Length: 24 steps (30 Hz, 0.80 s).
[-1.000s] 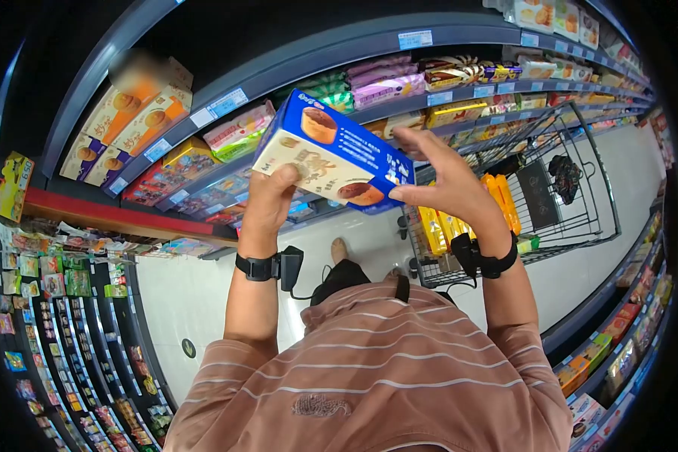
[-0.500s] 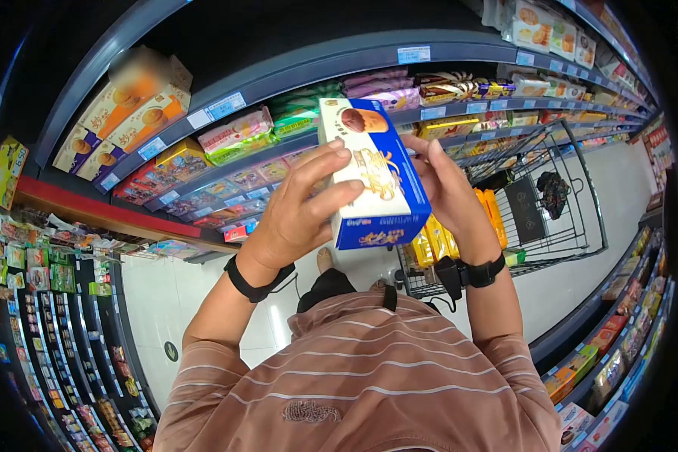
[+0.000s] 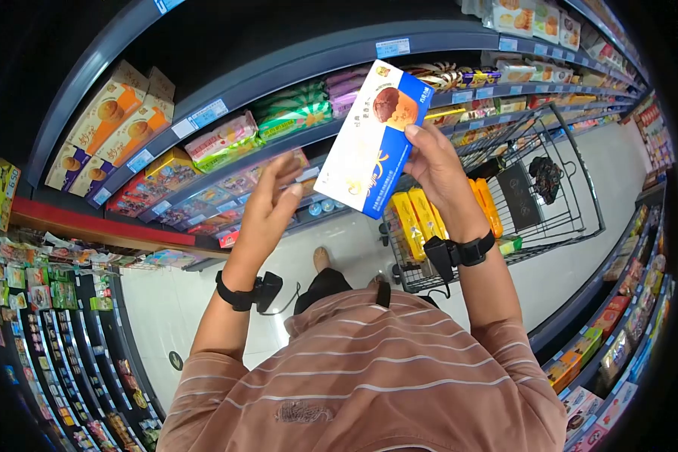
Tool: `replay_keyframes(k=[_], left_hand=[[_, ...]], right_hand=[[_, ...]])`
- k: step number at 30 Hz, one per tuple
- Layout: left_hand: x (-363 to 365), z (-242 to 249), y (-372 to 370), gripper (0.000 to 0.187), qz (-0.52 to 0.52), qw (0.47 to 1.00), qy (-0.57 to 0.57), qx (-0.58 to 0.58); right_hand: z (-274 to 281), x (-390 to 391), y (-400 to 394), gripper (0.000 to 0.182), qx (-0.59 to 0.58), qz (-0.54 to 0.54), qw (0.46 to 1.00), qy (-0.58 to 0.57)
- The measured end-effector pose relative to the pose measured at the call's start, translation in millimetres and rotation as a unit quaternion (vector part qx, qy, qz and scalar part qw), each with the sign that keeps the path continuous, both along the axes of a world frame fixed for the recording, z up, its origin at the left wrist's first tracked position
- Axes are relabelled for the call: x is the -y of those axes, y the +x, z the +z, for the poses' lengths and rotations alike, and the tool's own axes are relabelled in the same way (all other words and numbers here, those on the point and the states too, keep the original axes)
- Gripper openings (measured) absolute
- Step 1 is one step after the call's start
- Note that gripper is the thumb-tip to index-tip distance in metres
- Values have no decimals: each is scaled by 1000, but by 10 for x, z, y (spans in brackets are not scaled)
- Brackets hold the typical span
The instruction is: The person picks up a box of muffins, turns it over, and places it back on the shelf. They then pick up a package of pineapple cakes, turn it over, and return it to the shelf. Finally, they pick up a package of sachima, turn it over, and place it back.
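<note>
A blue and white box [image 3: 369, 143] with a picture of a chocolate-topped pastry hangs tilted in front of the shelves. My right hand [image 3: 437, 169] grips it at its right edge, thumb on the front face; the fingers behind are partly hidden. To the left of the box, my left hand [image 3: 269, 200] is off it, fingers apart and holding nothing. Both wrists wear black straps with small devices.
A wire shopping cart [image 3: 557, 226] stands at the right, with yellow packages [image 3: 413, 226] and a dark bag [image 3: 548, 181] in it. Shelves ahead hold orange and white boxes [image 3: 109, 113] and green packets [image 3: 294, 111]. More stocked shelves [image 3: 614, 339] line the right side.
My left hand has let go of the box and moved left. The box has turned in my right hand, its broad picture face now showing instead of its end.
</note>
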<state>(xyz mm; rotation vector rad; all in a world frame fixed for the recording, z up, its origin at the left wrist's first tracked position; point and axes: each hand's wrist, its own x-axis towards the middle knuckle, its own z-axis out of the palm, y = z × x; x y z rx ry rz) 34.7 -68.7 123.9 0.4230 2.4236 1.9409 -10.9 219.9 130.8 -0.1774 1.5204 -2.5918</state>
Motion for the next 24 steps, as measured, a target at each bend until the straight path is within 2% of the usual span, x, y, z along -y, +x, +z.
replay_keyframes(k=[4, 5, 11, 14, 15, 18, 19, 23, 24], left_hand=[[-120, 72, 61, 75, -33, 987, 124, 97], [-164, 93, 53, 86, -34, 986, 123, 109], [-281, 182, -25, 87, 15, 980, 154, 125], [-90, 307, -162, 83, 11, 983, 170, 72], [-21, 410, -190, 78, 14, 981, 179, 72], [193, 634, -359, 82, 25, 994, 106, 2], [260, 717, -404, 79, 32, 995, 94, -14], [543, 928, -677, 85, 34, 997, 45, -60], [610, 971, -747, 86, 40, 996, 32, -70]], right_hand=[[-33, 87, -40, 55, -6, -23, 999, -43], [-29, 118, -38, 55, -9, -28, 999, -45], [4, 216, -26, 53, -35, -41, 997, -49], [-21, 56, -169, 54, -54, -29, 995, -73], [52, 24, -199, 54, -59, -27, 996, -61], [296, -97, -350, 56, -89, 3, 996, 5], [379, -88, -395, 64, -92, 15, 995, 46], [676, 54, -626, 71, -152, 86, 958, 228], [706, 114, -713, 71, -157, 87, 957, 227]])
